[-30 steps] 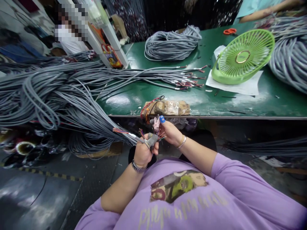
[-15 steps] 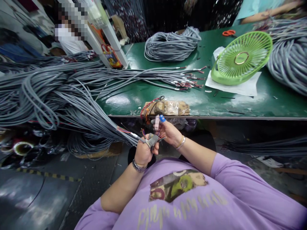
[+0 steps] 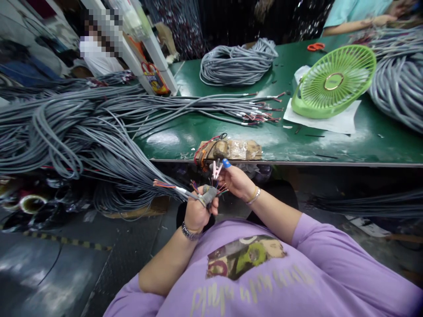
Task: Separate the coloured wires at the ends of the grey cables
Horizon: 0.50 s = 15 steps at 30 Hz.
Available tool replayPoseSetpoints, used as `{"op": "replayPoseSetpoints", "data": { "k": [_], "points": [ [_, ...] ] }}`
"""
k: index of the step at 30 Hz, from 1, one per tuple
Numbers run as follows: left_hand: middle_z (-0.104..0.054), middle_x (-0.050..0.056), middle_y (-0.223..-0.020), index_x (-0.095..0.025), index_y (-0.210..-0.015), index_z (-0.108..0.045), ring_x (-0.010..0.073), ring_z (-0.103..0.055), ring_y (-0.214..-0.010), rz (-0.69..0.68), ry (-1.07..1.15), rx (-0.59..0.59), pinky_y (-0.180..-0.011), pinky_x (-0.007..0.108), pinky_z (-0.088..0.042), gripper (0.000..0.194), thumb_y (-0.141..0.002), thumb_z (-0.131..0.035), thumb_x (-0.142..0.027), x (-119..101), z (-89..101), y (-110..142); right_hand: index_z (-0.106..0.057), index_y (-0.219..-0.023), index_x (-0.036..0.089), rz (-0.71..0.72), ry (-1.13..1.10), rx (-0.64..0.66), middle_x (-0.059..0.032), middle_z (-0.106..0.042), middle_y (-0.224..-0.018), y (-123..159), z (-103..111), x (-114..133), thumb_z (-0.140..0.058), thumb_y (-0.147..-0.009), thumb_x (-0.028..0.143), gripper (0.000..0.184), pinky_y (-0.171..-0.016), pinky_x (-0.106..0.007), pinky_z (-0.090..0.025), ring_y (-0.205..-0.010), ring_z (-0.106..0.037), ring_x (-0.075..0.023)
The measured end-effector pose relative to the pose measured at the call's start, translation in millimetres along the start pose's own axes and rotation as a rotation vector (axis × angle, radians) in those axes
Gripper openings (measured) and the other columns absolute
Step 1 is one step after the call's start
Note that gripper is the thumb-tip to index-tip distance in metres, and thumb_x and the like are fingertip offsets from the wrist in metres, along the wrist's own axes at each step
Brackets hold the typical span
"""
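Note:
My left hand (image 3: 197, 212) is closed around the end of a grey cable (image 3: 206, 195), just below the green table's front edge. Thin coloured wires (image 3: 220, 190) fan out of that cable end. My right hand (image 3: 235, 181) holds a small pink clip tool (image 3: 216, 169) right above those wires; its index finger wears a blue fingertip cover (image 3: 226, 163). The cable runs left into a big hanging bundle of grey cables (image 3: 76, 132).
A taped wooden block with red wires (image 3: 231, 149) sits on the green table's (image 3: 330, 145) front edge. Behind it lie stripped cable ends (image 3: 254, 112), a cable coil (image 3: 236, 64), a green fan (image 3: 333, 81), orange scissors (image 3: 316, 46). Other people work at the far left and right.
My hands stay close together at the cable end. The pink clip tool shifted slightly over the wires. The view drifted a little.

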State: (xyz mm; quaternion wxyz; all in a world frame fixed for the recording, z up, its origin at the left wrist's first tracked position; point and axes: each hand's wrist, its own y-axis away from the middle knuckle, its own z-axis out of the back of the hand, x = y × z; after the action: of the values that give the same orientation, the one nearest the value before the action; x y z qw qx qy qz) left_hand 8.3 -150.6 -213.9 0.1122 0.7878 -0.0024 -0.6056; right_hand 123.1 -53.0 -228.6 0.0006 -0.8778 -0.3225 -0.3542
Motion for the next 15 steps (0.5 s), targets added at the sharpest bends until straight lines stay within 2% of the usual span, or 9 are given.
{"op": "replayPoseSetpoints", "data": {
  "k": [3, 8, 12, 15],
  "points": [
    [-0.058, -0.004, -0.047, -0.015, -0.068, -0.057, 0.0065, -0.047, -0.03, 0.007, 0.009, 0.027, -0.029, 0.015, -0.03, 0.029, -0.075, -0.07, -0.04, -1.9, -1.2, -4.3, -0.068, -0.082, 0.013, -0.008, -0.028, 0.008, -0.0025, -0.063, -0.069, -2.8, 2.0, -3.0, -0.059, -0.084, 0.056, 0.044, -0.046, -0.018, -0.038, -0.054, -0.048, -0.0077],
    [-0.056, -0.003, -0.045, -0.015, -0.062, -0.054, 0.0064, -0.046, -0.029, 0.02, 0.006, 0.048, -0.029, 0.015, -0.03, 0.033, -0.073, -0.071, -0.042, -3.6, -2.6, -8.5, -0.066, -0.079, 0.014, -0.126, -0.145, 0.025, -0.0013, -0.062, -0.066, -6.9, -3.2, -7.2, -0.059, -0.082, 0.06, 0.046, -0.046, -0.02, -0.04, -0.051, -0.048, -0.0081],
    [-0.056, -0.003, -0.045, -0.015, -0.062, -0.054, 0.0066, -0.046, -0.029, 0.03, 0.006, 0.034, -0.029, 0.015, -0.031, 0.033, -0.071, -0.072, -0.042, -1.9, -2.4, -9.5, -0.066, -0.077, 0.013, -0.066, -0.196, -0.016, 0.0014, -0.056, -0.057, -11.0, -8.2, -8.3, -0.064, -0.081, 0.055, 0.043, -0.044, -0.017, -0.035, -0.047, -0.043, -0.006],
    [-0.057, -0.003, -0.046, -0.015, -0.062, -0.054, 0.0067, -0.046, -0.029, 0.039, 0.003, 0.025, -0.029, 0.015, -0.031, 0.033, -0.071, -0.073, -0.041, 0.1, -2.4, -10.9, -0.065, -0.073, 0.013, -0.02, -0.196, -0.053, 0.001, -0.057, -0.056, -12.3, -10.4, -8.7, -0.066, -0.08, 0.053, 0.041, -0.045, -0.018, -0.036, -0.049, -0.046, -0.0063]
  ]
}}
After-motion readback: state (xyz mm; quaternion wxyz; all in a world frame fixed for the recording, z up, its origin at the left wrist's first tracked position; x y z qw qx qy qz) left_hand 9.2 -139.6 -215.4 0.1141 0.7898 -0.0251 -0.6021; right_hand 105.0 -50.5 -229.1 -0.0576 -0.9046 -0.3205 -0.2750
